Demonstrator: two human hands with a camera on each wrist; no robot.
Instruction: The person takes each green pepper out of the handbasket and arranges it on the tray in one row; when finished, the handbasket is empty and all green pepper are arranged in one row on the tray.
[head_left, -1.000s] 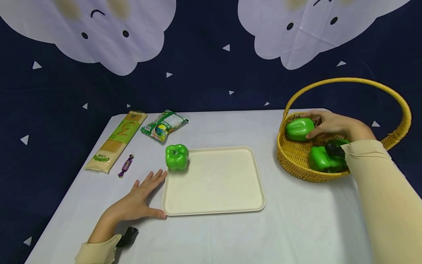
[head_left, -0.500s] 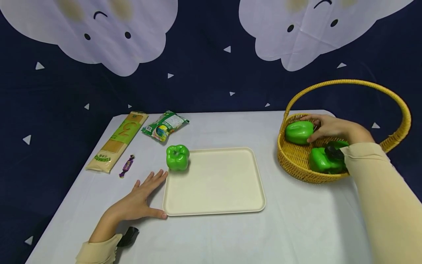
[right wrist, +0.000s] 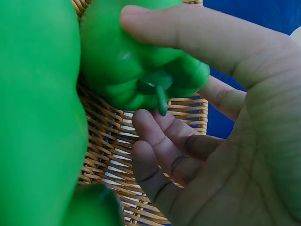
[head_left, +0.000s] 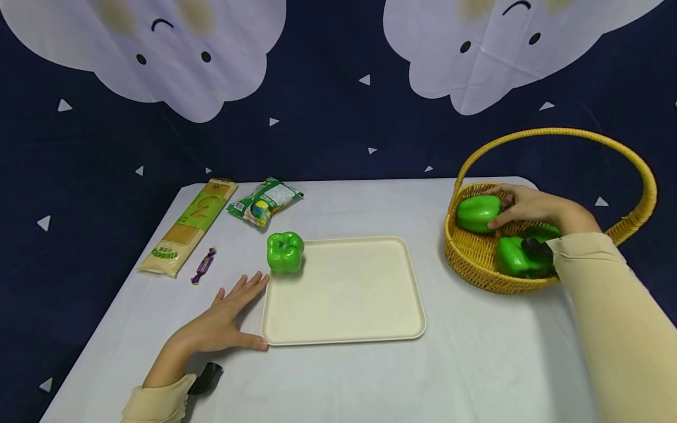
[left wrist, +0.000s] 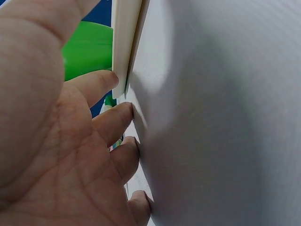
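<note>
In the basket at the right, my right hand (head_left: pixel 534 205) pinches a green bell pepper (head_left: pixel 478 213) between thumb and forefinger. The right wrist view shows the thumb across the pepper (right wrist: pixel 127 52) beside its stem, with the other fingers loosely bent under it. More green peppers (head_left: pixel 520 257) lie nearer in the basket, partly hidden by the wrist. My left hand (head_left: pixel 219 323) is spread at the left side of a cream tray (head_left: pixel 344 341), a fingertip and the thumb touching its edge. Another green bell pepper (head_left: pixel 285 252) sits on the tray's far left corner.
The yellow wicker basket (head_left: pixel 471 267) has a tall arched handle (head_left: pixel 555 131) above my right forearm. At the left on the white table lie a long noodle packet (head_left: pixel 190 229), a green snack bag (head_left: pixel 264 201) and a purple wrapped candy (head_left: pixel 203 266). A dark curtain hangs behind.
The right hand and the pepper it pinches have shifted slightly nearer and to the left inside the basket. My left hand, the tray and the pepper on it stay in place.
</note>
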